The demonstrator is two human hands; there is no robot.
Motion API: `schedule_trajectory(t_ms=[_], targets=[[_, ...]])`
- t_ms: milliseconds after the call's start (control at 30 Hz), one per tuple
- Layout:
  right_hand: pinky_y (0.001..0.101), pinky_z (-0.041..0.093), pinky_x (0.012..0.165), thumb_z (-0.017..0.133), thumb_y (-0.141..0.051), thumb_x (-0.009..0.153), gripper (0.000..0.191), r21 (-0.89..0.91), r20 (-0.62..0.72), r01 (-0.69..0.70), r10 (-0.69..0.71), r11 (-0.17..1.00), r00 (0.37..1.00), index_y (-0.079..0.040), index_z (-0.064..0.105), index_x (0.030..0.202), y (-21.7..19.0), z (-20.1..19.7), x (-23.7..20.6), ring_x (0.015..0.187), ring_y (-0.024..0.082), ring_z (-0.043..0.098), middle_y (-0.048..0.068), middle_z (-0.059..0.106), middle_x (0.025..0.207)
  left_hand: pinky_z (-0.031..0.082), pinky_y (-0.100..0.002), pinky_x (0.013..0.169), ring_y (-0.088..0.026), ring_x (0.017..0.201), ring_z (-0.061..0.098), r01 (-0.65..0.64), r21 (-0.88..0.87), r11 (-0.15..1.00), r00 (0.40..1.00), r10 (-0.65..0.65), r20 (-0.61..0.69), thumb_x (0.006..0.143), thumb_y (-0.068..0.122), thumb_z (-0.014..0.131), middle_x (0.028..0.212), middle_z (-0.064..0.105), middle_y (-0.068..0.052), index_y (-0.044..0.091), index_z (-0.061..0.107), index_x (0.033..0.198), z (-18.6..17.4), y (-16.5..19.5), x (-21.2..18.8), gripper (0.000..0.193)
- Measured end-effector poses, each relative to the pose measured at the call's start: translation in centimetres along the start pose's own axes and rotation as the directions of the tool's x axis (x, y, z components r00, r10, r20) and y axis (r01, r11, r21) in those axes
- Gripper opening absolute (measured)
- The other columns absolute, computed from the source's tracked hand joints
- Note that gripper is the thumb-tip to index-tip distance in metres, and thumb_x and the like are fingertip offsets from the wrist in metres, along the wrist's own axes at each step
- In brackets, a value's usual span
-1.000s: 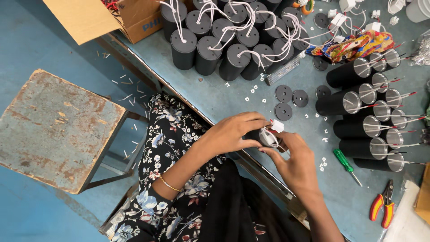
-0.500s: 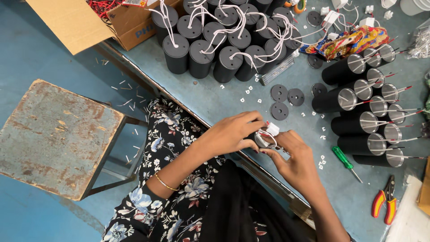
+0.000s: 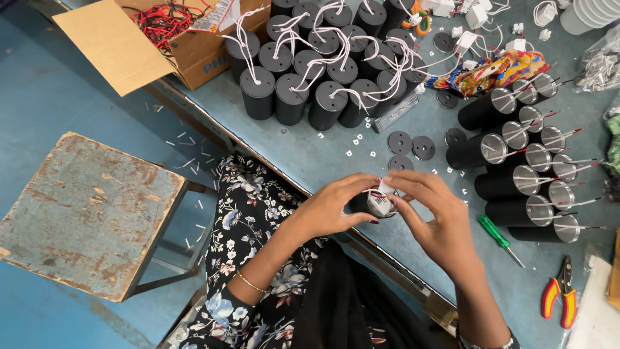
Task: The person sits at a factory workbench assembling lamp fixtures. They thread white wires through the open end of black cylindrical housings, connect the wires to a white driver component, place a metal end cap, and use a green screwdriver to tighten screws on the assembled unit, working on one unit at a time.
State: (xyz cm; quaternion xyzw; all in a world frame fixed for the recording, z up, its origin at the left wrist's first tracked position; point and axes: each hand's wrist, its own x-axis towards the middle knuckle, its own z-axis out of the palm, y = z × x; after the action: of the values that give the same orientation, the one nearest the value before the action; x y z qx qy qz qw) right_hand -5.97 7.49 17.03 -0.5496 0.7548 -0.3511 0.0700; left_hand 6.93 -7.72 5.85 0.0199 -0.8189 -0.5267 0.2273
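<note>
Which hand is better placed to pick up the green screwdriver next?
Probably the right hand: the green-handled screwdriver lies just beside it on the blue table, while the left hand grips the small black cylinder.

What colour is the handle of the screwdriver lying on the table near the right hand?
Green; the screwdriver shows clearly in the head view.

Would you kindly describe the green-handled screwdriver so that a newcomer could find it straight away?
Start at the row of black cylinders lying on their sides along the right of the blue table. Just below them, right of the right hand, lies the screwdriver. Its green handle sets it apart from the red-and-yellow pliers nearby.
</note>
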Motion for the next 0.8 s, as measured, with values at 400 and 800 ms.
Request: schedule_trajectory(t_ms=[400, 800], targets=[[0.0294, 0.06, 0.082, 0.074, -0.001, 0.086, 0.023, 0.012, 0.002, -0.075, 0.075, 0.997, 0.997, -0.001, 0.072, 0.109, 1.3, -0.1, -1.1, 0.094, 0.019, 0.075, 0.01, 0.075, 0.112, 0.051, -0.041, 0.106, -0.035, 0.127, 0.062, 0.028, -0.125, 0.992, 0.999, -0.033, -0.043, 0.082, 0.022, 0.083, 0.138, 0.064, -0.012, 0.012, 0.052, 0.14, 0.4, -0.3, -0.4, 0.067], [0.0296, 0.059, 0.076, 0.078, -0.005, 0.085, 0.027, 0.022, -0.095, -0.276, 0.277, 0.961, 0.956, -0.002, 0.073, 0.112, 2.6, 2.0, -2.1, 0.089, 0.019, 0.078, 0.01, 0.078, 0.099, 0.053, -0.041, 0.103, -0.035, 0.124, 0.064, 0.025, -0.139, 0.99, 0.999, -0.029, -0.028, 0.083, 0.017, 0.081, 0.133, 0.065, -0.011, 0.015, 0.053, 0.14, -0.4, 1.0, -0.2, 0.063]])
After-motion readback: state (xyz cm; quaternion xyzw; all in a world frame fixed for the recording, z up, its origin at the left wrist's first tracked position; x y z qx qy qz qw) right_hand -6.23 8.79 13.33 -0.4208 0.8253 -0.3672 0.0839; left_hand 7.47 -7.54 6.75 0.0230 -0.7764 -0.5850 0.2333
